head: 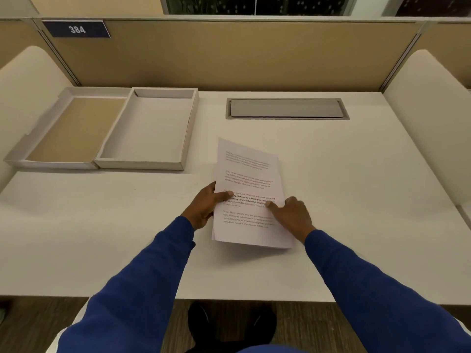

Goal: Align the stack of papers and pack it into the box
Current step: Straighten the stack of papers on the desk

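A stack of printed white papers (251, 184) lies on the desk's middle, its sheets fanned out of line, near end slightly lifted. My left hand (205, 206) grips the stack's left edge, thumb on top of the text. My right hand (293, 215) holds the right edge, thumb pressing the top sheet. The open box (149, 163), pale grey and empty, stands at the back left, apart from the papers. Its lid (54, 163), with a brown inside, lies upturned against the box's left side.
A white desk (356, 200) with beige partition walls behind and rounded side panels at both ends. A grey cable hatch (286, 108) sits flush in the desk at the back right. A sign reading 384 (76, 28) hangs on the partition.
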Action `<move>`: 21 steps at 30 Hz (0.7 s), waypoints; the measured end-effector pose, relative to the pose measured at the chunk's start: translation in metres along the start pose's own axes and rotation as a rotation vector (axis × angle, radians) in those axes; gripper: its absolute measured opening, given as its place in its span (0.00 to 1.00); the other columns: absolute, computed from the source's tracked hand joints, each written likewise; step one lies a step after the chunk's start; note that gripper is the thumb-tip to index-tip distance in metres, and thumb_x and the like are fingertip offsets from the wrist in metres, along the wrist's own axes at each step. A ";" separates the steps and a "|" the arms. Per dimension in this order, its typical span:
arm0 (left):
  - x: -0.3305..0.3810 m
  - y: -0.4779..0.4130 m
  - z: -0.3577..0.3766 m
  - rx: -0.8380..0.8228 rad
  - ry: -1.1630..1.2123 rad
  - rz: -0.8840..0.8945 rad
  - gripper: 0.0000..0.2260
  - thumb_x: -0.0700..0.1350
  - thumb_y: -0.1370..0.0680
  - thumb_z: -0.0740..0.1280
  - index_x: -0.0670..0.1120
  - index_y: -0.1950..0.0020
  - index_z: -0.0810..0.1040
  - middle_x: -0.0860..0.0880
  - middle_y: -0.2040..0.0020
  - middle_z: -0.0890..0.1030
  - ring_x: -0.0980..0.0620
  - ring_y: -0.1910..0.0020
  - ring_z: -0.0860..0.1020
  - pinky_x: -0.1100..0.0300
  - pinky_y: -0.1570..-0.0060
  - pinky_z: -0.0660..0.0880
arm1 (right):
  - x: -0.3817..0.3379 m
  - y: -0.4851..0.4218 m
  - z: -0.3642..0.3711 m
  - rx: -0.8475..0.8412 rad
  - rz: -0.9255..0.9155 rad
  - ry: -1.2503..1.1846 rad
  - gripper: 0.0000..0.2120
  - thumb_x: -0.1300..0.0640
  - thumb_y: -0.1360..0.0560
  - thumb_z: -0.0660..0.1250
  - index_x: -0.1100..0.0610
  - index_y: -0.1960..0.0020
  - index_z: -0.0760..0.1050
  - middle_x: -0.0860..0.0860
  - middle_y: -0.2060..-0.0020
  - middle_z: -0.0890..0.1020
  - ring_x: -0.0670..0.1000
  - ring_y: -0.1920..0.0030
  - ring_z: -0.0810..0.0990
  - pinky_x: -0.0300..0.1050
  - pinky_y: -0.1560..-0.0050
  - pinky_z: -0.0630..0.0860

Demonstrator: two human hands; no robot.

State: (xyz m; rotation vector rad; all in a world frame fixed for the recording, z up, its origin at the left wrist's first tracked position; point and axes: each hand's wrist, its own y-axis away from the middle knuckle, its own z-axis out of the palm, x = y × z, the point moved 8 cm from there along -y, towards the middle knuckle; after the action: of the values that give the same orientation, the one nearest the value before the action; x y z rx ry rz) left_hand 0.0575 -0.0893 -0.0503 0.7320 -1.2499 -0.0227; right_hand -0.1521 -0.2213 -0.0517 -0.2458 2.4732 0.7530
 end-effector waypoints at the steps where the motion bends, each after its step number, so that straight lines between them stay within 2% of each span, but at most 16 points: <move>1: 0.004 0.005 0.001 -0.019 0.024 0.027 0.18 0.40 0.20 0.70 0.46 0.30 0.75 0.43 0.37 0.84 0.39 0.41 0.84 0.41 0.41 0.82 | 0.001 -0.004 -0.005 -0.018 0.006 -0.121 0.33 0.33 0.27 0.68 0.59 0.37 0.71 0.55 0.41 0.79 0.54 0.46 0.80 0.50 0.50 0.78; 3: 0.012 0.015 0.002 -0.056 0.070 0.065 0.16 0.39 0.20 0.70 0.48 0.33 0.77 0.42 0.38 0.85 0.40 0.44 0.85 0.44 0.46 0.84 | 0.003 -0.009 -0.010 -0.120 0.019 -0.394 0.33 0.31 0.28 0.69 0.58 0.40 0.74 0.53 0.44 0.83 0.54 0.49 0.83 0.50 0.50 0.81; 5: 0.020 0.026 0.003 -0.095 0.108 0.087 0.15 0.38 0.20 0.70 0.49 0.34 0.78 0.43 0.40 0.86 0.42 0.46 0.86 0.48 0.52 0.85 | -0.002 -0.008 -0.003 -0.344 0.021 -0.664 0.33 0.31 0.29 0.71 0.55 0.36 0.78 0.53 0.44 0.87 0.58 0.44 0.86 0.55 0.44 0.82; 7: 0.028 0.034 0.003 -0.126 0.127 0.112 0.15 0.39 0.20 0.70 0.49 0.34 0.78 0.43 0.40 0.86 0.42 0.47 0.87 0.50 0.53 0.85 | -0.011 -0.003 -0.002 -0.490 0.015 -0.941 0.29 0.38 0.28 0.75 0.52 0.33 0.78 0.54 0.41 0.86 0.57 0.41 0.85 0.57 0.43 0.83; 9: 0.039 0.040 0.003 -0.121 0.096 0.156 0.16 0.40 0.22 0.71 0.49 0.34 0.78 0.43 0.40 0.86 0.42 0.47 0.87 0.50 0.52 0.85 | -0.021 -0.003 -0.008 -0.493 -0.024 -1.106 0.27 0.46 0.27 0.77 0.51 0.30 0.76 0.55 0.39 0.85 0.58 0.40 0.85 0.57 0.46 0.83; 12: 0.058 0.043 -0.002 -0.058 -0.035 0.235 0.17 0.41 0.21 0.72 0.51 0.34 0.78 0.45 0.39 0.86 0.43 0.45 0.86 0.50 0.51 0.85 | -0.040 0.000 -0.022 -0.415 -0.137 -1.096 0.24 0.48 0.24 0.74 0.50 0.31 0.75 0.54 0.39 0.85 0.58 0.40 0.85 0.59 0.42 0.82; 14: 0.068 0.043 -0.005 -0.009 -0.084 0.295 0.16 0.41 0.20 0.71 0.52 0.34 0.77 0.47 0.40 0.86 0.44 0.46 0.87 0.52 0.53 0.85 | -0.052 0.004 -0.033 -0.356 -0.206 -1.067 0.22 0.49 0.23 0.73 0.50 0.30 0.75 0.53 0.40 0.86 0.57 0.40 0.85 0.55 0.43 0.83; 17: 0.083 0.045 -0.005 0.036 -0.085 0.416 0.15 0.42 0.20 0.71 0.56 0.35 0.79 0.50 0.42 0.87 0.47 0.46 0.87 0.56 0.53 0.84 | -0.070 0.013 -0.053 -0.298 -0.337 -1.066 0.19 0.51 0.21 0.71 0.50 0.31 0.76 0.52 0.39 0.85 0.54 0.41 0.85 0.45 0.48 0.84; 21: 0.083 0.044 -0.004 0.116 -0.023 0.509 0.15 0.42 0.22 0.71 0.54 0.36 0.80 0.51 0.43 0.86 0.48 0.44 0.85 0.59 0.52 0.83 | -0.079 0.021 -0.065 -0.224 -0.434 -1.018 0.13 0.55 0.21 0.70 0.45 0.37 0.79 0.50 0.40 0.85 0.52 0.40 0.84 0.43 0.47 0.82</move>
State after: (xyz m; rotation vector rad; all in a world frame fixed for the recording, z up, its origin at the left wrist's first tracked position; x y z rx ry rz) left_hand 0.0737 -0.0864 0.0425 0.4957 -1.4378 0.4619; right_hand -0.1212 -0.2395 0.0462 -0.3534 1.3204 0.7123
